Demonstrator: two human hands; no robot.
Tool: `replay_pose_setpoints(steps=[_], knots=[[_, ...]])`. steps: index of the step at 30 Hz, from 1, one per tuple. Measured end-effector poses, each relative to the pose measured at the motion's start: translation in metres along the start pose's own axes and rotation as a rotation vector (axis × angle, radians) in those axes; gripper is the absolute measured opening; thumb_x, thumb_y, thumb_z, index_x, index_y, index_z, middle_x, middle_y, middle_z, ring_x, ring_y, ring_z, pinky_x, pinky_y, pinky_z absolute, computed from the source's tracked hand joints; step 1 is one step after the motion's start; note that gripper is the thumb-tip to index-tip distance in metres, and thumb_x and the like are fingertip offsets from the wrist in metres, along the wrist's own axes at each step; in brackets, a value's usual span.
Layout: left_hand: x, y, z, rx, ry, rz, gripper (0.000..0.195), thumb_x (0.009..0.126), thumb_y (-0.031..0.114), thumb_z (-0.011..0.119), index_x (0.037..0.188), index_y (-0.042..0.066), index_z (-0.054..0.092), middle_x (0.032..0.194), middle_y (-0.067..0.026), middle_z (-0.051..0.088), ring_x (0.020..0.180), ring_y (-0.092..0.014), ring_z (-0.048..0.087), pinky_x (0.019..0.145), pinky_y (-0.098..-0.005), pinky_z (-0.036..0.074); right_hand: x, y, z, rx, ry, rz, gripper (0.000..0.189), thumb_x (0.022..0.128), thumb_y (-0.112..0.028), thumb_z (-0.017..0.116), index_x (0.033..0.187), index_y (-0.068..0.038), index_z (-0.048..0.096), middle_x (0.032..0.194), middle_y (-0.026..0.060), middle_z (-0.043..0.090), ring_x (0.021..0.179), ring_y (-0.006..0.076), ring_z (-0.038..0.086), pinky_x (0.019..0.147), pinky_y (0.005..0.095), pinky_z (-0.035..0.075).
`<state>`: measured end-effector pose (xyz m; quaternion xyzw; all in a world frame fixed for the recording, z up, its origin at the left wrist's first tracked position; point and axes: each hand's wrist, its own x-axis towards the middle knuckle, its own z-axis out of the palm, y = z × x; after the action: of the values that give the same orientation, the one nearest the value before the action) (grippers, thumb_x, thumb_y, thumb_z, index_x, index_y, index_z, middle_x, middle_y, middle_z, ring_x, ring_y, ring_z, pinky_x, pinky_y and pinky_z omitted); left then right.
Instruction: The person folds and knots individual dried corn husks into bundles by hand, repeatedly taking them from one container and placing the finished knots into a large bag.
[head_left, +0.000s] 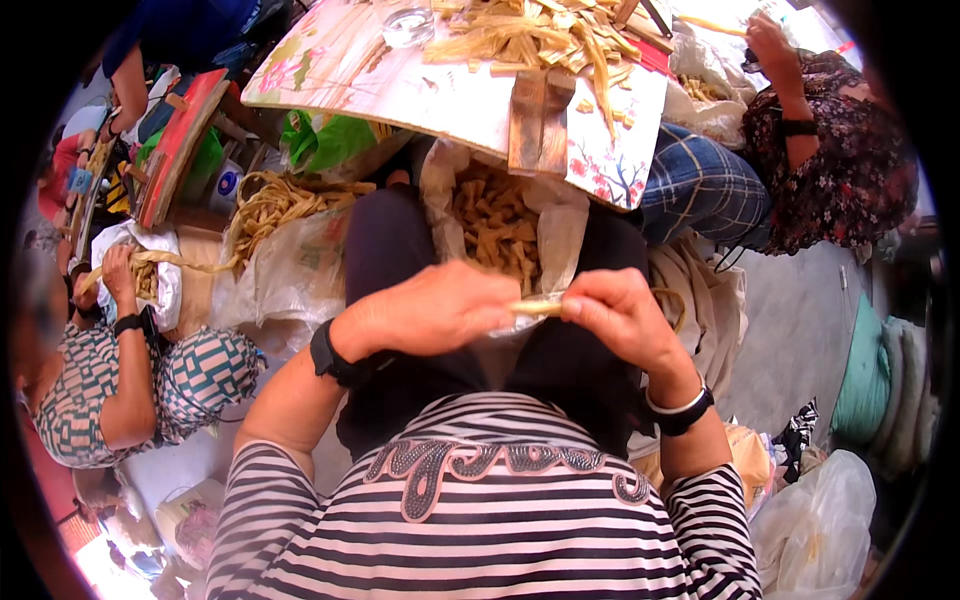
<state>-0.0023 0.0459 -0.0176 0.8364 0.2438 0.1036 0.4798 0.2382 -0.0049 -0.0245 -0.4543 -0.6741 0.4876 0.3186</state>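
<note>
My left hand (435, 307) and my right hand (619, 315) are held close together above my lap, both closed on one pale yellow, fibrous strip (537, 307). The strip spans the short gap between them; its ends are hidden by my fingers. Just beyond my hands, a plastic-lined sack (559, 225) between my knees holds many brownish folded or knotted pieces (491, 217). At the near edge of the table stands a wooden block fixture (538, 124). Behind it lies a heap of similar pale strips (525, 37), some hanging towards the table edge.
The floral tabletop (450, 94) bears a glass of clear liquid (408, 28). Long strips (274, 206) lie on a plastic sack at left. Co-workers sit at left, one holding a strip, and at right. Beige cloth (694, 315) and a clear plastic bag (817, 532) are at right.
</note>
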Motion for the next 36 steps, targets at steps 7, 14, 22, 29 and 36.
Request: replay_pose_setpoints(steps=[7,14,22,29,36], knots=[[0.078,-0.026,-0.056,0.320,0.563,-0.032,0.014,0.081,0.015,0.060,0.091,0.006,0.062,0.063,-0.0121,0.058,0.056,-0.026,0.056,0.055,-0.0334,0.043,0.095,0.017,-0.037,-0.093,0.410,-0.059,0.019,0.083,-0.015,0.056,0.077,0.001,0.063,0.054,0.0069,0.050,0.053,0.0104,0.047,0.049,0.0274,0.038],[0.096,-0.048,-0.068,0.282,0.586,-0.105,0.016,0.080,0.017,0.060,0.091,0.006,0.064,0.068,-0.0132,0.061,0.061,-0.027,0.059,0.057,-0.0346,0.044,0.131,0.029,-0.036,-0.390,0.507,-0.052,0.018,0.081,-0.016,0.057,0.076,0.000,0.064,0.066,0.0196,0.060,0.063,0.0340,0.060,0.060,0.0395,0.047],[0.048,-0.013,-0.051,0.454,0.552,-0.447,0.026,0.079,0.032,0.060,0.092,0.011,0.069,0.079,-0.0131,0.065,0.073,-0.029,0.063,0.064,-0.0391,0.047,0.102,0.037,-0.041,-0.705,0.725,-0.081,0.023,0.084,-0.017,0.054,0.070,0.000,0.062,0.060,0.0165,0.060,0.053,0.0311,0.060,0.051,0.0377,0.048],[0.041,-0.004,0.026,-0.629,0.640,-0.157,0.034,0.098,0.025,0.043,0.114,-0.001,0.058,0.077,-0.0063,0.063,0.074,-0.011,0.061,0.064,-0.0263,0.048,0.064,-0.004,0.043,1.117,0.037,0.274,0.029,0.095,-0.026,0.047,0.080,-0.005,0.057,0.054,-0.0015,0.049,0.038,0.0045,0.037,0.035,0.0194,0.030],[0.030,0.038,-0.001,-1.538,0.954,0.160,0.027,0.099,0.029,0.037,0.083,0.009,0.046,0.059,0.0051,0.036,0.056,-0.009,0.042,0.062,-0.0258,0.040,0.032,-0.042,0.048,0.501,-0.021,0.086,0.020,0.092,-0.018,0.051,0.083,-0.003,0.059,0.062,-0.0028,0.048,0.055,0.0023,0.039,0.047,0.0185,0.030]])
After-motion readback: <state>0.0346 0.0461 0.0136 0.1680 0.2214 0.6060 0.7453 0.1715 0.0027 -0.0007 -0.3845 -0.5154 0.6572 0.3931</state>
